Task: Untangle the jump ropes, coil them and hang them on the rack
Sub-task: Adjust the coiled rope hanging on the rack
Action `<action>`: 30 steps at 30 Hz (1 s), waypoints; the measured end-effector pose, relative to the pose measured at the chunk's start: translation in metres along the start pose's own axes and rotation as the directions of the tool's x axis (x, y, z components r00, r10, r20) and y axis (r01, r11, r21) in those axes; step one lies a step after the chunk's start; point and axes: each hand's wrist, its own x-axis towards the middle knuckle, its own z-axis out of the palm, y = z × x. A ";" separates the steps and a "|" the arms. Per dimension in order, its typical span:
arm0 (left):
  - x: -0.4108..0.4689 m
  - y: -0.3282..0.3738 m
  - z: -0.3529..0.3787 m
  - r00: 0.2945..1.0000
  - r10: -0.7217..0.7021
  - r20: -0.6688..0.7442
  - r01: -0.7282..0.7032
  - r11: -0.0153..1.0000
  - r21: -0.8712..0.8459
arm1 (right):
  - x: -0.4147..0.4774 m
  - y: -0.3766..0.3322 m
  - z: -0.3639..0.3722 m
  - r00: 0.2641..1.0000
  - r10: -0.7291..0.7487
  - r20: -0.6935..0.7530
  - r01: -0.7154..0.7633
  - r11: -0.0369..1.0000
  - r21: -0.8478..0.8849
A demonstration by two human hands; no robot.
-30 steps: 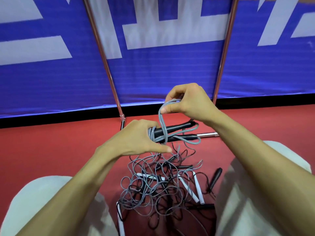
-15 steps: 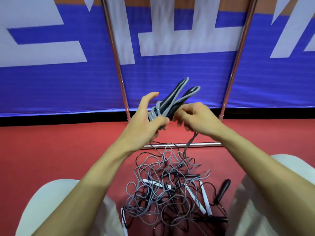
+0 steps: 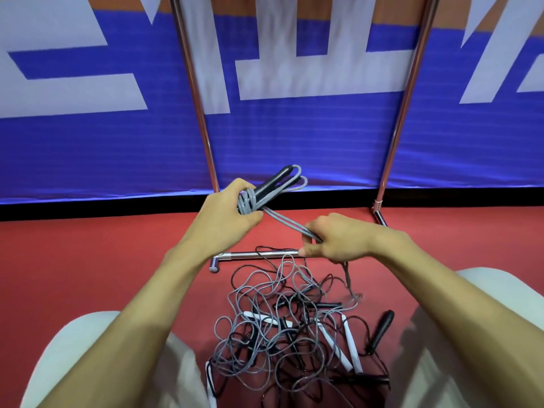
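the left hand (image 3: 226, 219) is gripping a grey cord jump rope wound around its two black handles (image 3: 273, 184), fingers curling round the wrapped end while the handle tips are pointing up towards the blue and white banner (image 3: 309, 136). the right hand (image 3: 338, 240) is pinching two grey strands running straight from that bundle; its fingertips are tucking under, so the exact grasp is hard to make out. a thin strand is trailing from beneath it into the tangled pile of grey and black ropes (image 3: 282, 325) on the red floor (image 3: 88, 260); which rope it belongs to is unclear. the chrome tube rack (image 3: 407, 113) is standing just behind, its top cut off.
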 end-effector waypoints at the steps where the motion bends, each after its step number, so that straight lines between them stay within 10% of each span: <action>1: 0.001 -0.003 0.000 1.000 -0.012 0.002 0.012 0.998 0.054 | -0.002 -0.002 -0.001 1.000 -0.031 0.002 0.031 0.999 0.023; 7: 0.006 -0.005 0.015 0.998 -0.058 0.015 0.051 0.958 0.281 | -0.014 -0.011 -0.005 0.985 -0.171 0.024 0.172 0.980 -0.097; 14: 0.001 0.005 0.017 0.942 -0.072 0.327 -0.035 0.950 0.311 | -0.016 -0.007 -0.015 0.863 -0.377 -0.337 0.326 0.924 -0.201; 20: -0.015 0.023 0.026 0.910 -0.029 0.413 -0.108 0.946 0.304 | -0.016 -0.008 -0.018 0.738 -0.257 -0.625 0.244 0.964 -0.107; 25: -0.020 0.030 0.017 0.875 0.123 0.467 -0.082 0.991 -0.108 | -0.016 -0.004 -0.027 0.802 0.079 -0.593 0.122 0.948 0.293; 30: -0.019 0.033 0.009 0.891 0.164 0.423 -0.036 0.955 -0.294 | -0.013 0.003 -0.032 0.912 0.121 -0.392 0.243 0.611 0.753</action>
